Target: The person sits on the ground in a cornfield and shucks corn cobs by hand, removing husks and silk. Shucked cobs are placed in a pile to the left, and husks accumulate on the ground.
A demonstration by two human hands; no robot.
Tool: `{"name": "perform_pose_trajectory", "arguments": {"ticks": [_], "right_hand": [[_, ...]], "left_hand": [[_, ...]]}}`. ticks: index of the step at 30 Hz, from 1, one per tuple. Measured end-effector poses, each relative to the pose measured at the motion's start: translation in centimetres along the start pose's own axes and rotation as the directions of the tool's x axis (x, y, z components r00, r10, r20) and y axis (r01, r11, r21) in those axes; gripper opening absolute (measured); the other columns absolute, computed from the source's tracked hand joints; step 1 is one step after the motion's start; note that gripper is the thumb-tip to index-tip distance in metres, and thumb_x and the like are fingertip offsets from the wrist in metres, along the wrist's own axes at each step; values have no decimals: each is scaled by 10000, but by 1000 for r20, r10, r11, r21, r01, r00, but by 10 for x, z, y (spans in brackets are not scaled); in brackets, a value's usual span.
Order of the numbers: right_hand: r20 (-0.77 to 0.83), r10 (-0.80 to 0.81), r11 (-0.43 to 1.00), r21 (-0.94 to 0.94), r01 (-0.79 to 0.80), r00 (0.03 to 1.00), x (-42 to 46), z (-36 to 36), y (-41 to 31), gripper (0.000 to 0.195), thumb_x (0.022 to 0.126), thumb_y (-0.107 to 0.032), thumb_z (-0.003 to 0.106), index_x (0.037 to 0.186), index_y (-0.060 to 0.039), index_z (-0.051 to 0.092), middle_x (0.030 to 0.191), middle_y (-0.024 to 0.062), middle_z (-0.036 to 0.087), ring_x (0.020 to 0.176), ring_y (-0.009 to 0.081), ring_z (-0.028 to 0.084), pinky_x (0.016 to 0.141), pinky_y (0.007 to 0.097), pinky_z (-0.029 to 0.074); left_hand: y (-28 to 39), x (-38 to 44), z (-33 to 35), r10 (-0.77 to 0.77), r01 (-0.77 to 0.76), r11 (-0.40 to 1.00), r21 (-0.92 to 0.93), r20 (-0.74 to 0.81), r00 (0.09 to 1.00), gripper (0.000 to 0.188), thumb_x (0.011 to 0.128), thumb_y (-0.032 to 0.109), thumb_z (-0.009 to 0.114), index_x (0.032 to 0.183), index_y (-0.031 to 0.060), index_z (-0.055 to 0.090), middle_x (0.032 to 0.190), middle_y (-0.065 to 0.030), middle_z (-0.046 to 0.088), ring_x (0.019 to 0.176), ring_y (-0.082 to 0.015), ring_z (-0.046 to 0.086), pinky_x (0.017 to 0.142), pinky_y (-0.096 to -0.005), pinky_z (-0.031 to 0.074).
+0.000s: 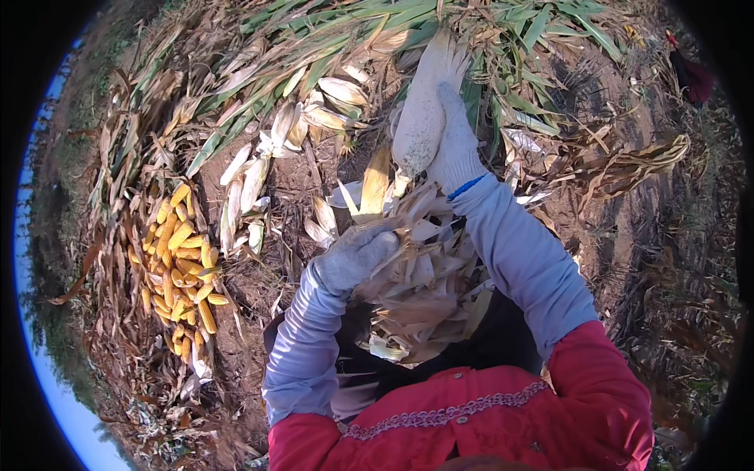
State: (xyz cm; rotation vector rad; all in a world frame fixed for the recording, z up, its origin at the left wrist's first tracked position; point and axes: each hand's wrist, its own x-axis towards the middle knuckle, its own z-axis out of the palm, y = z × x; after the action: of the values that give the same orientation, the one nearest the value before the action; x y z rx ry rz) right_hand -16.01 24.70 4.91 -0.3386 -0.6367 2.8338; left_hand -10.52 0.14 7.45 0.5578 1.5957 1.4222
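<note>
An unshelled ear of corn in its pale husk (pixel 421 112) is in my gloved right hand (pixel 456 135). The thumb lies along its right side, and the stalk end points back toward me. My gloved left hand (pixel 359 253) is lower and to the left, its fingers curled in beside dry husk leaves. Whether it grips any of them is hidden. A yellowish husk leaf (pixel 374 182) stands up just beyond that hand. Between my arms, a heap of loose dry husks (pixel 424 288) covers the ground before my lap.
Husked yellow corn cobs (pixel 182 259) lie piled at the left. Several ears still in husk (pixel 253 176) are scattered nearer the middle. Cut green and dry corn stalks (pixel 330 41) stretch across the far side. Withered leaves (pixel 630 168) lie right, and a dark red object (pixel 695 76) at the far right.
</note>
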Motion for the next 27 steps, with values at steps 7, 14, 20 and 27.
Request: {"name": "perform_pose_trajectory", "arguments": {"ticks": [7,14,20,27], "right_hand": [[88,-46,995,-79,53,995,-7,19,-31,561,951,-562,457,1145,-47,563,951,151,629,879,321,646,915,535,513],[152,242,958,-195,-211,958,-32,20,-3,692,948,-573,430,1372,-29,480,1247,200,607,1059,306,635,900,442,546],[124,166,961,-241,-133,978,-38,16,28,573,1016,-443,473,1421,-40,432,1326,164,573,1123,273,626,905,394,549],[170,89,915,-404,-13,981,-36,12,41,617,1041,-491,391,1408,3,433,1327,145,571,1209,228,572,1035,358,455]], "left_hand": [[-34,25,28,-84,-159,583,797,254,963,345,946,295,592,1182,46,633,1125,-177,636,1060,-319,631,908,-344,507],[-31,40,-15,323,-251,944,215,-429,844,269,970,190,588,1146,-9,635,1022,-137,661,940,-216,634,813,-347,509],[-52,61,-7,377,-430,902,-32,-425,823,362,974,129,564,1305,-15,542,1213,-127,610,1077,-200,595,916,-334,489],[7,45,11,304,-358,932,62,-673,674,475,852,183,752,1221,-11,526,1068,-105,627,913,-156,612,798,-298,522]]}}
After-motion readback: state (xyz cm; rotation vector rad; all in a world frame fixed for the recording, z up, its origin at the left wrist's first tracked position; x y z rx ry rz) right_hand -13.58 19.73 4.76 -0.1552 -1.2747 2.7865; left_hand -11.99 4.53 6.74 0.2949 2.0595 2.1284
